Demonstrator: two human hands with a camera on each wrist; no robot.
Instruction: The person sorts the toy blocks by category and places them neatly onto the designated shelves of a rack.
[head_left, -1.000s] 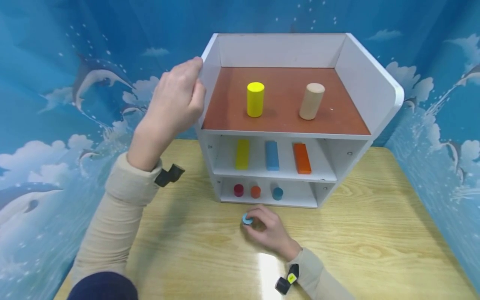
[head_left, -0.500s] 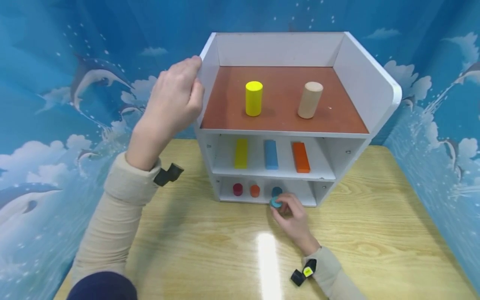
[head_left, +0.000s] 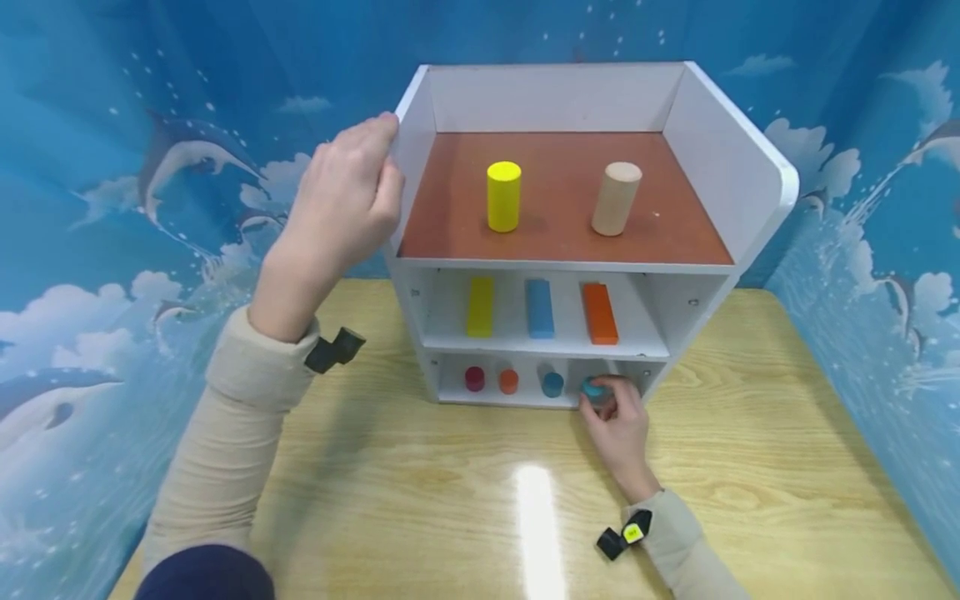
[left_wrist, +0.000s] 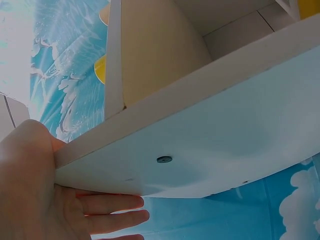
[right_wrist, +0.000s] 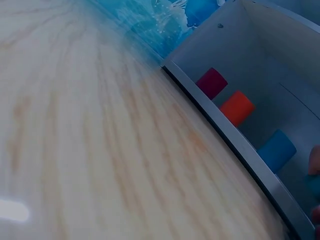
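Observation:
My right hand is at the right end of the bottom shelf, pinching a light blue round block between thumb and fingers. To its left on that shelf stand a blue round block, an orange one and a dark red one; the right wrist view shows these as short cylinders. My left hand holds the left side panel of the white shelf unit. In the left wrist view the panel's edge sits between the thumb side and the fingers of that hand, which lie along the outer face.
On the brown top board stand a yellow cylinder and a plain wooden cylinder. The middle shelf bears yellow, blue and orange flat bars. Below is a wood-grain table; a blue dolphin-print curtain surrounds it.
My right hand has carried the light blue round block from the table in front of the unit, rightward past the blue one, onto the bottom shelf's right end. My left hand stays on the panel.

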